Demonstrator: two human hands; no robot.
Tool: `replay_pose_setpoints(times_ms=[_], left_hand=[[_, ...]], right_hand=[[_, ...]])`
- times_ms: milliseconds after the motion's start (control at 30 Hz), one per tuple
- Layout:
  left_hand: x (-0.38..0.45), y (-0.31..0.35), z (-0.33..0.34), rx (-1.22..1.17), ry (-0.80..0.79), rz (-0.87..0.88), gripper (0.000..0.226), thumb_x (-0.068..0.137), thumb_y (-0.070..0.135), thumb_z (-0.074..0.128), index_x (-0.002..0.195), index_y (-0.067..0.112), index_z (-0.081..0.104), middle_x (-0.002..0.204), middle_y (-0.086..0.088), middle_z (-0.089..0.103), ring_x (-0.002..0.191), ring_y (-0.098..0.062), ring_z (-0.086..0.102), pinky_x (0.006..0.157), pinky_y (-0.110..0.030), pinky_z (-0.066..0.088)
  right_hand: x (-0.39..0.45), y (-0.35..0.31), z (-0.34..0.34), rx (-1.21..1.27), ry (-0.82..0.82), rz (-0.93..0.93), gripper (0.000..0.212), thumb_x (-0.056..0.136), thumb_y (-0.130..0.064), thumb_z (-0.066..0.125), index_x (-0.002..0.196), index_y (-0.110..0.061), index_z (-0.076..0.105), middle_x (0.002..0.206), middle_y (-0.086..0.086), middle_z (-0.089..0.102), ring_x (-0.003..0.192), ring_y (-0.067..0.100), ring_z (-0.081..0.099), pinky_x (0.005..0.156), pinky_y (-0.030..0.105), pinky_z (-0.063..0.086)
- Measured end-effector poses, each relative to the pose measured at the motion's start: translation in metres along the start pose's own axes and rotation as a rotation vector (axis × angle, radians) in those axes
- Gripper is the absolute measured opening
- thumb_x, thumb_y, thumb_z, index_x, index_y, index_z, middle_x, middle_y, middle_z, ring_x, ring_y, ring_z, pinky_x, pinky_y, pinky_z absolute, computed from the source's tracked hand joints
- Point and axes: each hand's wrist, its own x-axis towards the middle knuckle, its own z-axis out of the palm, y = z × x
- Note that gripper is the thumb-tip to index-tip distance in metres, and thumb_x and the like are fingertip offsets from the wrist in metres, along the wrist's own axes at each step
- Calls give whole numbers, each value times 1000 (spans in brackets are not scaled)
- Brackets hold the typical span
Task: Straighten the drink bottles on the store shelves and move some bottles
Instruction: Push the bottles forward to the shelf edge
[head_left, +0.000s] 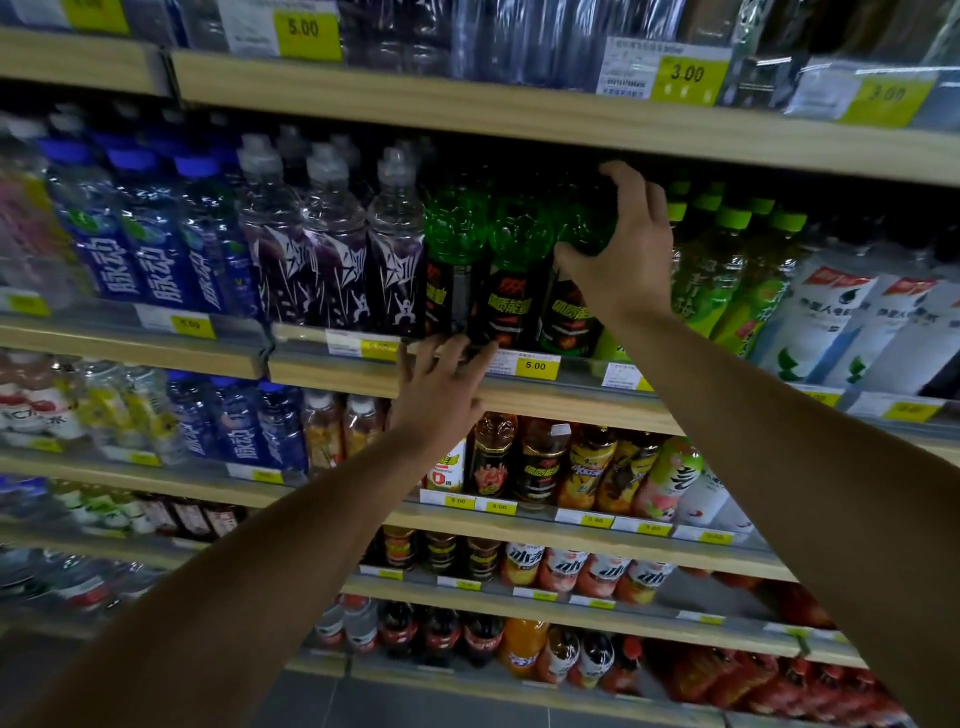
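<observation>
Both bare arms reached up to the second wooden shelf (519, 400), the one edged with yellow price tags (535, 366). The right hand (626, 249) was wrapped over the rounded green top of a green-shouldered plastic bottle with a black label (569, 317), fingers curled behind it and thumb at the front, holding it where it stood upright as the rightmost of 3 matching bottles. The left hand (441, 395) was lower, fingers spread wide and gripping nothing, its fingertips (457, 345) touching the base of the neighbouring green-and-black bottle (506, 291) at the shelf lip. Clear bottles with purple-black labels (332, 260) stood just left of the group, and pale green tea bottles with lime caps (727, 270) just right. Blue-capped bottles with blue labels (135, 244) filled the far left.
</observation>
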Motion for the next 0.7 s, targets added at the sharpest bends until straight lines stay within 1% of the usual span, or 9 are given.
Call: replay_pose_setpoints(times_ms=[67, 100, 167, 200, 333, 400, 467, 600, 700], left_hand=[[0, -1, 1, -6, 21, 5, 84, 70, 34, 84, 144, 26, 46, 138, -14, 48, 127, -36, 31, 99, -74, 34], [0, -2, 1, -5, 22, 5, 84, 70, 35, 84, 144, 26, 46, 139, -14, 48, 128, -36, 31, 100, -73, 34], [-1, -2, 3, -5, 22, 5, 84, 70, 35, 84, 145, 27, 45, 139, -14, 47, 128, -37, 33, 101, -73, 32], [0, -2, 4, -5, 25, 4, 84, 70, 35, 84, 145, 27, 45, 139, -13, 48, 128, -37, 35, 102, -74, 31], [0, -2, 7, 5, 49, 13, 86, 68, 34, 85, 144, 26, 46, 136, -13, 50, 125, -36, 34, 101, -74, 32], [1, -3, 7, 9, 56, 17, 87, 67, 33, 85, 144, 26, 46, 135, -13, 50, 124, -35, 34, 101, -74, 33], [0, -3, 7, 7, 58, 19, 87, 66, 33, 85, 143, 26, 46, 135, -13, 50, 124, -35, 35, 100, -73, 35], [0, -4, 6, 5, 39, 17, 88, 67, 33, 84, 145, 28, 43, 137, -12, 47, 126, -35, 35, 99, -73, 35], [-1, -4, 4, 10, 17, 17, 89, 68, 34, 83, 145, 29, 40, 138, -11, 48, 126, -36, 36, 100, -72, 35]], right_hand=[[4, 3, 5, -24, -24, 44, 74, 78, -18, 78, 143, -24, 43, 137, 3, 45, 111, 9, 44, 81, 1, 32], [4, 5, 7, -36, -38, 53, 74, 79, -18, 78, 144, -23, 43, 137, 5, 45, 111, 11, 46, 82, 2, 33], [6, 6, 11, -57, -60, 58, 74, 80, -20, 78, 145, -24, 42, 138, 7, 46, 118, 18, 50, 90, 17, 40], [7, 6, 12, -69, -70, 59, 74, 81, -21, 77, 145, -25, 41, 139, 7, 46, 119, 20, 50, 89, 22, 41], [14, 5, 14, -105, -126, 86, 82, 83, -23, 75, 149, -21, 27, 142, 13, 44, 116, 31, 55, 91, 39, 51], [16, 6, 15, -126, -153, 97, 81, 85, -22, 74, 147, -16, 24, 141, 15, 42, 116, 35, 55, 89, 45, 53], [18, 7, 15, -197, -187, 79, 77, 85, -24, 74, 145, -13, 27, 140, 16, 41, 121, 37, 51, 92, 44, 50], [23, 9, 8, -473, -192, 17, 82, 83, -33, 74, 149, -12, 29, 141, 17, 37, 131, 38, 35, 110, 46, 33], [25, 11, 6, -547, -198, 13, 82, 84, -33, 73, 150, -14, 27, 142, 17, 41, 133, 39, 36, 114, 47, 27]])
